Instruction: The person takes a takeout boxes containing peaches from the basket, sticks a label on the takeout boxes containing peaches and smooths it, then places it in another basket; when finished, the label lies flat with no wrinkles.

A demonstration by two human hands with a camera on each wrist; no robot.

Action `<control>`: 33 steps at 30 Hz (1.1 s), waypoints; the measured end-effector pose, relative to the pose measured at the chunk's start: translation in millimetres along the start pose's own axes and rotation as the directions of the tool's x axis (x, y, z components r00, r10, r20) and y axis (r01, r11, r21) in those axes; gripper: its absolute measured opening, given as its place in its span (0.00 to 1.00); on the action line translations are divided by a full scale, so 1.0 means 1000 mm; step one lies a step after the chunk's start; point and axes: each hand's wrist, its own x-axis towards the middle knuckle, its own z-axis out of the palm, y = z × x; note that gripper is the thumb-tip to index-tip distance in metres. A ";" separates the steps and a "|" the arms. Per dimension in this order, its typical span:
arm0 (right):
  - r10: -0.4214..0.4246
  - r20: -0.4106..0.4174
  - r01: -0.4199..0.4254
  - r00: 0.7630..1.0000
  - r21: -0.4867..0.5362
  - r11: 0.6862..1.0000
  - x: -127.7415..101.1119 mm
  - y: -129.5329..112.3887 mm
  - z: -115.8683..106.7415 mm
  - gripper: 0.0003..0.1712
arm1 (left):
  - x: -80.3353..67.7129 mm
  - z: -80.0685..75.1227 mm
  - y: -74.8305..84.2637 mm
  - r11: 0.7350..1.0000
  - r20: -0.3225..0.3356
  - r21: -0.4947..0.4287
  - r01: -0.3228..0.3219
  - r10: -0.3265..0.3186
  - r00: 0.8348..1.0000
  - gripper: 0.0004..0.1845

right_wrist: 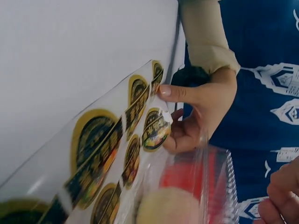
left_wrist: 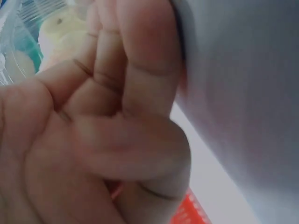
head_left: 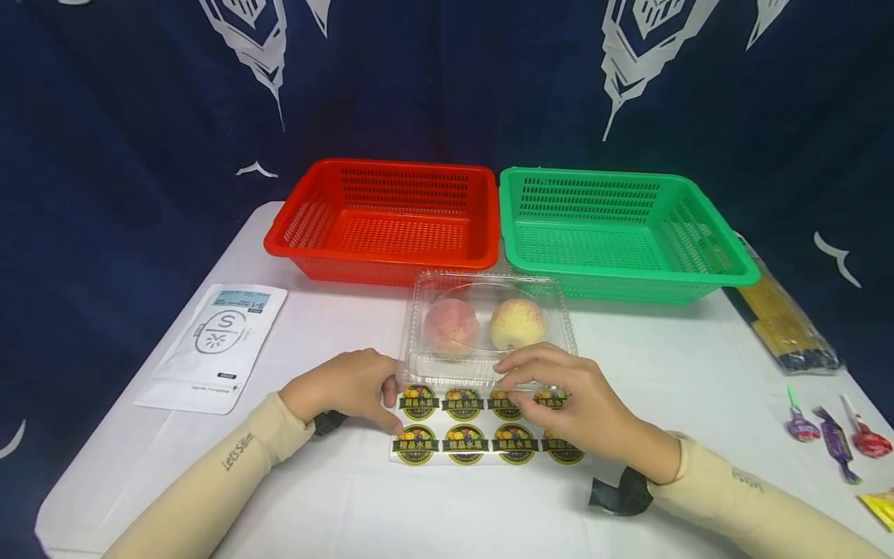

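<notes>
A white sheet of round fruit-label stickers point(head_left: 442, 460), gold and black, lies in front of a clear plastic clamshell box point(head_left: 447, 368). Inside the box sit a pink peach point(head_left: 451, 322) and a yellowish peach point(head_left: 518, 322). My left hand point(head_left: 352, 387) pinches the sheet's left edge; in the right wrist view its thumb point(right_wrist: 180, 93) lies on the sticker side. Over the sheet's right part hovers my right hand point(head_left: 569, 392), thumb and fingers bent loosely and apart, fingertips near the box's front edge. The left wrist view shows the left fingers point(left_wrist: 149, 88) close up.
Behind the box, a red basket point(head_left: 391, 268) and a green basket point(head_left: 621, 287) stand side by side. A white pouch point(head_left: 220, 341) lies at the left. Along the right edge are a bag of brown strips point(head_left: 785, 318), lollipops point(head_left: 871, 441) and a purple wrapped candy point(head_left: 836, 444).
</notes>
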 end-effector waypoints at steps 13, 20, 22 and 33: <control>0.070 0.401 -0.165 0.913 0.206 0.964 0.002 -0.015 0.038 0.21 | 0.002 0.007 -0.007 0.942 0.178 -0.328 -0.069 0.133 0.975 0.20; 0.213 0.457 -0.331 0.864 0.196 0.923 0.005 -0.007 0.056 0.28 | 0.005 0.006 -0.008 0.868 0.287 -0.496 -0.021 0.187 0.940 0.17; 0.242 0.453 -0.353 0.858 0.178 0.919 0.006 -0.004 0.060 0.29 | 0.006 0.006 -0.009 0.833 0.313 -0.554 0.007 0.201 0.928 0.19; 0.303 0.375 -0.377 0.876 0.143 0.915 -0.003 0.013 0.076 0.29 | 0.007 0.012 -0.013 0.737 0.372 -0.674 0.051 0.279 0.886 0.14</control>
